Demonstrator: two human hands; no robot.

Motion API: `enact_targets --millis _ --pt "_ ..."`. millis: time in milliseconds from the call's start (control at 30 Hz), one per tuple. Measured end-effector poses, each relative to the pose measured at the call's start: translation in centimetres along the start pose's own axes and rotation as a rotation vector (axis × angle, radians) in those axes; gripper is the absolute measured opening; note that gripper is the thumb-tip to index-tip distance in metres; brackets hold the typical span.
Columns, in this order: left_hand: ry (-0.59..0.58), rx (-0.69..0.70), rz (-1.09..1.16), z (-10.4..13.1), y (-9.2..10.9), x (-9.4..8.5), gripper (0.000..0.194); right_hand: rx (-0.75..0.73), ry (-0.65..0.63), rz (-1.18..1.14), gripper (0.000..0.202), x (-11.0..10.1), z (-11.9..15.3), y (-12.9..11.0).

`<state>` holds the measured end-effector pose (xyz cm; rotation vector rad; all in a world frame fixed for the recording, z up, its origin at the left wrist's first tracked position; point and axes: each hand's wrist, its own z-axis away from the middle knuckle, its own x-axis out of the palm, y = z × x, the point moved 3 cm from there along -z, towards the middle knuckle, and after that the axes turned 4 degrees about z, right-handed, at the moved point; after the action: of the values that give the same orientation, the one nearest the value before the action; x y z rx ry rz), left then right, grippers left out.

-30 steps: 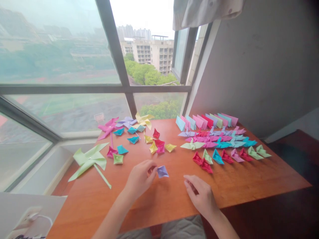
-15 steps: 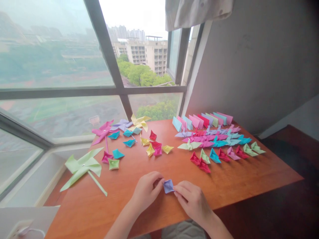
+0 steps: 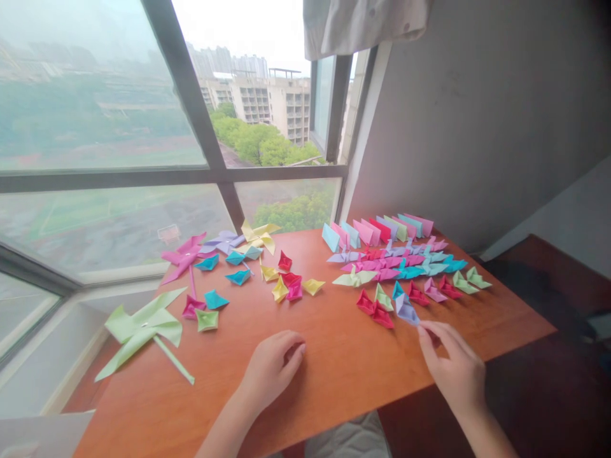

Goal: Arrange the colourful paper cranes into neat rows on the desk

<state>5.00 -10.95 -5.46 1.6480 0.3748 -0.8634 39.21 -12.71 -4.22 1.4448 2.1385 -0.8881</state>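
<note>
Between the thumb and forefinger of my right hand (image 3: 453, 366), a lavender folded paper boat (image 3: 407, 310) is pinched by its near tip. It overlaps a blue paper boat (image 3: 398, 290), partly hidden behind it. Red paper boats (image 3: 382, 314) lie just left of it, with a pale green one (image 3: 383, 297) close by. My left hand (image 3: 274, 362) rests on the wooden table (image 3: 334, 381), fingers loosely curled, thumb a little apart, nothing in it.
Behind stand rows of paper cranes (image 3: 353, 278) and folded paper cards (image 3: 367, 232). Yellow and red boats (image 3: 312, 287) sit mid-table. Paper pinwheels (image 3: 146, 324) and more boats (image 3: 207, 320) lie at left. A window frame (image 3: 281, 173) borders the back.
My right hand has carried the lavender boat right and away from me to the row of boats. My left hand has let go of it and stayed near its place. The view has shifted slightly.
</note>
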Motion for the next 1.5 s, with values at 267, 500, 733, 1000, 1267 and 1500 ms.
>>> enact_targets --millis 267,500,733,1000,1267,1500 --pt "-0.001 0.000 0.002 0.0 -0.1 0.0 0.019 0.010 -0.092 0.095 0.018 2.4 2.1 2.7" --pt "0.002 0.004 0.005 0.0 0.0 -0.1 0.020 0.055 -0.116 0.125 0.023 3.8 2.7 3.4" --pt "0.007 0.004 0.015 0.0 0.0 -0.1 0.018 0.057 -0.113 0.118 0.026 4.3 2.7 3.5" --pt "0.000 -0.004 0.001 0.0 -0.1 -0.1 0.018 0.063 -0.123 0.125 0.026 4.3 2.7 3.5" --pt "0.013 -0.002 0.010 0.0 0.1 -0.2 0.018 0.040 -0.088 0.113 0.023 3.3 2.2 2.5" --pt "0.251 -0.075 -0.033 -0.4 -1.1 -1.5 0.017 -0.075 -0.100 -0.116 0.018 3.6 1.5 -2.9"
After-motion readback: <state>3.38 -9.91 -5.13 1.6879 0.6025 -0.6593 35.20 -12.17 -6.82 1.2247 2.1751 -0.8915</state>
